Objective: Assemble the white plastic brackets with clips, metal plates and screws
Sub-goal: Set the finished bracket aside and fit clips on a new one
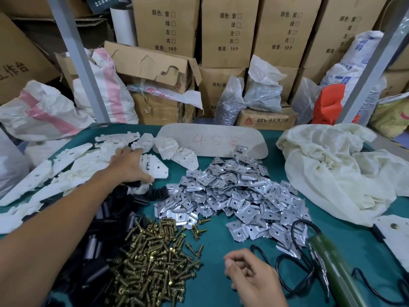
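Note:
My left hand (129,166) reaches forward over the pile of white plastic brackets (73,171) and grips one white bracket (156,168) at its left edge, fingers curled over it. My right hand (250,273) hovers low near the front of the green table, fingers loosely curled and holding nothing. Black clips (115,216) lie in a heap under my left forearm. A mound of brass-coloured screws (152,260) sits front centre. Silvery metal plates (234,193) spread across the middle.
A green electric screwdriver (332,264) with a black coiled cable lies at the front right. A crumpled cream cloth (338,171) covers the right side. A grey board marked in red (212,140) lies at the back. Cardboard boxes and sacks stand behind the table.

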### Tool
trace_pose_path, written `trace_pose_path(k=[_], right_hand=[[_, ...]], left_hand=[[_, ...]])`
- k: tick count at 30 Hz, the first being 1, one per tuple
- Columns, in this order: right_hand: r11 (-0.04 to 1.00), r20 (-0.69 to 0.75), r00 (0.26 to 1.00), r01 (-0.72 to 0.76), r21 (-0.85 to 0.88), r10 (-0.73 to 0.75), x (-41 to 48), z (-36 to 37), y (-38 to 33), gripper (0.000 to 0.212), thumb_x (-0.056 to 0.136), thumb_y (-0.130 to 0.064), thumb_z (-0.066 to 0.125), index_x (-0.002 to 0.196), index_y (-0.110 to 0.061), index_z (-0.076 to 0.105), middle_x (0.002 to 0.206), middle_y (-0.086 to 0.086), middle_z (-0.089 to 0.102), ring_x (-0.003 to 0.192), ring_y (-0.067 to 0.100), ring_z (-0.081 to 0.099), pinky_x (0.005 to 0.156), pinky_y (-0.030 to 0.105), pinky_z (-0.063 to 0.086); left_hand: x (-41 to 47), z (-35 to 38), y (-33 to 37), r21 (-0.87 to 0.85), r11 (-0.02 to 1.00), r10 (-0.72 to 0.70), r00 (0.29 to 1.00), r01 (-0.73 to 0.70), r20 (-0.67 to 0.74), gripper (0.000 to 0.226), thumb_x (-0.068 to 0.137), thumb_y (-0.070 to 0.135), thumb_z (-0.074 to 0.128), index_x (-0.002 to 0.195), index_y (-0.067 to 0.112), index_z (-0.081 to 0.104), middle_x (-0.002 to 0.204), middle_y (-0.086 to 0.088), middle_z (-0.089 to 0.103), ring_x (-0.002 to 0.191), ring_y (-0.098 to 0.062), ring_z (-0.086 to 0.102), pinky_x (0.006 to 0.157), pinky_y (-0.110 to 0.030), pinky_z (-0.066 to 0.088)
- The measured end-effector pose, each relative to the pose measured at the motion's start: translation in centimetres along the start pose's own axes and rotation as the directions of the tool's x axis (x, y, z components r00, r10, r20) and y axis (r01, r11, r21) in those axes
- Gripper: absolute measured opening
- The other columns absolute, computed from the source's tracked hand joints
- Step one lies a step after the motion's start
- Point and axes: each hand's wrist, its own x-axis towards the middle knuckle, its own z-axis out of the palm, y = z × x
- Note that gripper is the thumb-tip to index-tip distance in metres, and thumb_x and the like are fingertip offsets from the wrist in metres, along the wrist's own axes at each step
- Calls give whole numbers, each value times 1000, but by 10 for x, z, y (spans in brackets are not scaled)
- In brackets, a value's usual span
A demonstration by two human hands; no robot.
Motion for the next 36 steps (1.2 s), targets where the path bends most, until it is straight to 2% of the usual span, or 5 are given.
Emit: trace_pose_path(k=[6, 18, 27, 32, 36], right_hand=[[999, 10, 1000, -10, 34, 10, 0, -1, 2, 19, 91, -21, 72, 88, -39, 74, 78, 7, 73, 71, 32, 66, 56, 28, 48], [964, 22, 998, -54, 259, 50, -7, -3, -18, 44, 102, -56, 50, 90, -17, 66, 69, 3, 71, 52, 13, 57, 44, 27, 45], [802, 84, 986, -167, 574, 145, -17, -17, -29, 17, 104, -21, 59, 114, -6, 61, 77, 10, 70, 60, 23, 62, 47, 30, 48], [734, 55, 984, -163, 659, 169, -15, -22, -24, 19, 103, -8, 59, 121, -12, 58, 83, 11, 73, 61, 19, 62, 44, 27, 50], [722, 35, 989, -129, 679, 144, -13, -22, -21, 19, 104, -14, 59, 122, -18, 57, 91, 8, 77, 69, 17, 65, 49, 26, 53]], left_hand=[[-26, -22, 23, -157, 966, 137, 924, -204, -357, 107, 57, 69, 83, 142, 15, 44, 132, -10, 48, 124, -30, 47, 101, -44, 43], [-249, 23, 108, -686, 540, 288, 873, -487, -393, 70, 60, 61, 76, 121, 40, 49, 109, 27, 65, 98, 5, 64, 76, -5, 44], [-307, 74, 115, -694, 582, 274, 906, -423, -323, 96, 52, 73, 83, 133, 48, 38, 122, 33, 58, 101, 8, 63, 74, -29, 56], [-320, 92, 115, -776, 568, 324, 941, -273, -94, 106, 78, 27, 83, 146, 64, 11, 136, 47, 42, 120, 21, 46, 95, -23, 44], [-335, 97, 119, -955, 295, 244, 969, -38, 37, 61, 97, -8, 50, 131, 43, 53, 113, 12, 73, 89, -15, 73, 67, -32, 61]])
